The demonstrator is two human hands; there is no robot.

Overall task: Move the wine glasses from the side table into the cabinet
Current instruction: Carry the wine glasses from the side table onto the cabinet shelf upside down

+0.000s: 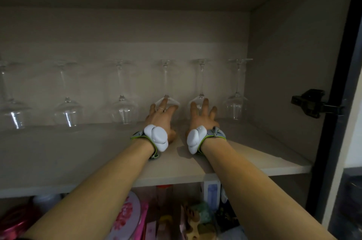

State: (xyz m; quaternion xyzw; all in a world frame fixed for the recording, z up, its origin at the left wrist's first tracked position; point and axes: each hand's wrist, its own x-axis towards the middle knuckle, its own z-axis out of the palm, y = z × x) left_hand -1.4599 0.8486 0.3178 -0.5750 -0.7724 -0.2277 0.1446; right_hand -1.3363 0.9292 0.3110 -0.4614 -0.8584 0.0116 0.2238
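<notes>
Several clear wine glasses stand upside down in a row at the back of the cabinet shelf (260,153). My left hand (159,117) lies over the bowl of one inverted wine glass (166,83), fingers curved around it. My right hand (203,116) covers the bowl of the neighbouring wine glass (201,81), fingers spread over the glass. Both glasses rest rim-down on the shelf with their stems pointing up. More glasses stand at the left (123,109), (67,111) and one at the right (236,105). White trackers sit on both wrists.
The cabinet's right wall carries a black hinge (309,103), with the dark door frame (340,83) beside it. The shelf below holds packed clutter: a floral plate (127,218), boxes (212,194) and bags. The front half of the glass shelf is bare.
</notes>
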